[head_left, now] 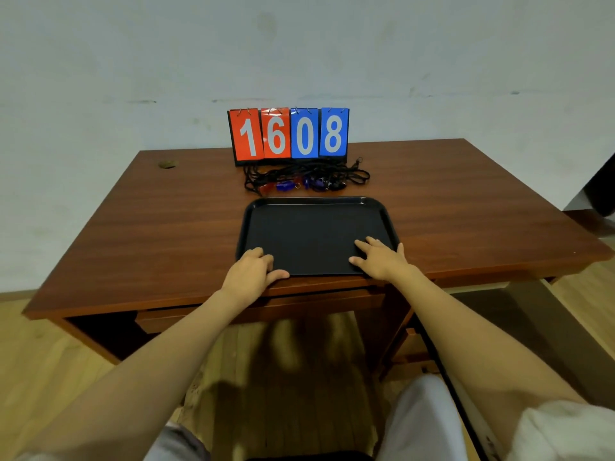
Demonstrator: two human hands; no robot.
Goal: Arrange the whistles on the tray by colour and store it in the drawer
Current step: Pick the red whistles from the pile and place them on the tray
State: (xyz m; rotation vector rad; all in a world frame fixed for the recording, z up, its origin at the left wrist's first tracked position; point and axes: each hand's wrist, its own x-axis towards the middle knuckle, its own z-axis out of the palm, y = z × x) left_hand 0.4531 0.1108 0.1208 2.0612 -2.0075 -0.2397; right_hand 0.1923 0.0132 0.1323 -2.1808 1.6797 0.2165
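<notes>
A black tray (316,227) lies bare on the brown desk (166,234), near its front edge. Behind it sits a tangle of whistles on black cords: a red whistle (266,188), a blue one (285,186), a purple one (317,183) and a dark one (337,186). My left hand (251,272) rests on the tray's near left corner, thumb along the front rim. My right hand (379,257) lies flat on the near right corner, fingers spread. The drawer (266,311) under the desktop is closed.
A flip scoreboard (289,134) reading 1608 stands at the back of the desk, against the wall. A cable hole (167,164) is at the far left of the desktop. More drawers (412,347) sit under the right side. Wooden floor lies below.
</notes>
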